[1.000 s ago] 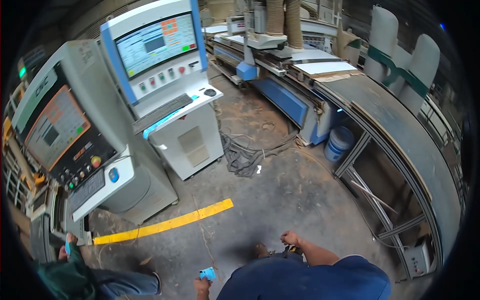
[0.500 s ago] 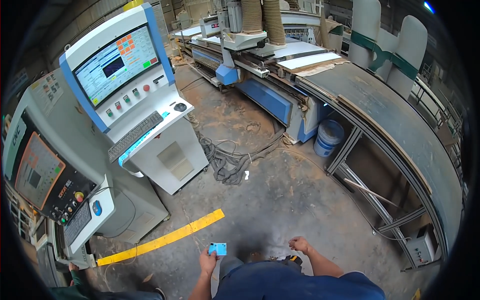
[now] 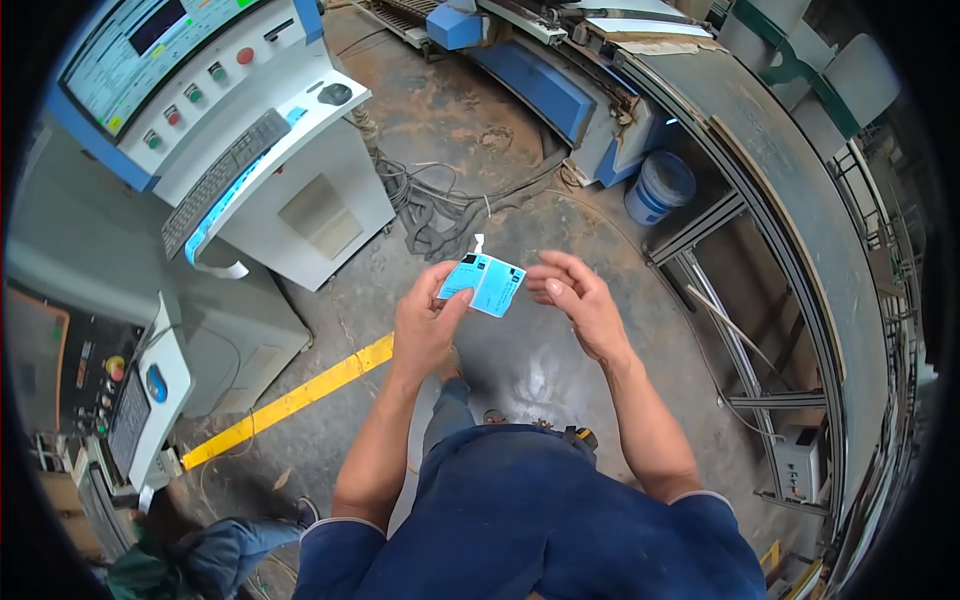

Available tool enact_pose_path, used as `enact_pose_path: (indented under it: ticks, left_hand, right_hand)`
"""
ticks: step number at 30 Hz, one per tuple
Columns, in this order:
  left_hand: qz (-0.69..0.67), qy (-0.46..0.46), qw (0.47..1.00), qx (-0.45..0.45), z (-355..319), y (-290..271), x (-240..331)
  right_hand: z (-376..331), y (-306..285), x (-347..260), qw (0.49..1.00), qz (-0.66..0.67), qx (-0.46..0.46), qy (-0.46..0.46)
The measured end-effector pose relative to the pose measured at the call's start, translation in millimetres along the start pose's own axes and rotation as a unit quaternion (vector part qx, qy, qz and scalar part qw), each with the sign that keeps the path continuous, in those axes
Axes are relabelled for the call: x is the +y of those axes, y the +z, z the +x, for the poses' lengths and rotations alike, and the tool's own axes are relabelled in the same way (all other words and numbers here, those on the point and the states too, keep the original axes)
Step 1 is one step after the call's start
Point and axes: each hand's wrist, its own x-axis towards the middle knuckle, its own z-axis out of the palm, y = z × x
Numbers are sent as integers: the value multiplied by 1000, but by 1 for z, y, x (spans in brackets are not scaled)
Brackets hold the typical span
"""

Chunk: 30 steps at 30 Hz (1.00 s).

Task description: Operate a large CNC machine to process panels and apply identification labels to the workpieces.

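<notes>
**L hand (image 3: 425,318) has blue labels (image 3: 497,287)**

L grip pinches their L edge, thumb on top, over floor (image 3: 530,220); long axis runs L–R, R end lower. R hand (image 3: 592,312) at R edge, fingers loosely spread; can't tell if touching.

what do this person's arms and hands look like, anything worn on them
The left hand and right hand are ungloved. The forearms are bare, up to short, dark blue sleeves with a thin pale edge.
</notes>
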Motion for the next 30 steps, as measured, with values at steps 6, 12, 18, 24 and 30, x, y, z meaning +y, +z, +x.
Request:
enact_pose_path:
  ticks: [6,12,18,24,30]
  left_hand:
    - [-54,-11,998,-34,76,-41,-1]
    - [-142,-74,986,-49,145,-56,-14]
    - [-112,-56,987,-96,194,-14,-5]
    - [65,0,980,-187,220,44,13]
    - [4,-23,970,-242,237,89,18]
  right_hand:
    - [89,45,-21,997,-65,-42,15]
    - [122,41,-14,995,-90,5,38]
    - [129,-2,-31,992,-109,67,13]
    - [122,-66,-71,967,-250,40,11]
    - [129,-98,-88,974,-142,158,-73]
